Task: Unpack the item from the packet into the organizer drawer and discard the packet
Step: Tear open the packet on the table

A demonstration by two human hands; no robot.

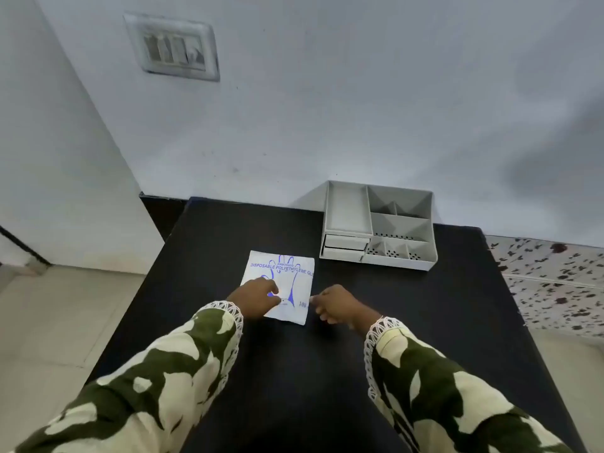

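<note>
A white packet (287,273) printed with a blue glove outline and "Disposable Polyethylene Gloves" lies flat on the black table (228,230). My left hand (256,297) rests on the packet's near left part, fingers curled down onto it. My right hand (336,304) sits at the packet's near right corner, its fingers curled and touching the edge. Behind and to the right stands a grey organizer (379,223) with several open compartments on top and two small shut drawers (346,246) at its front left.
A white wall rises behind the table, with a switch plate (173,47) high on the left. Beige floor tiles lie to the left, and a speckled floor (555,276) lies to the right. The table's near half is bare black surface.
</note>
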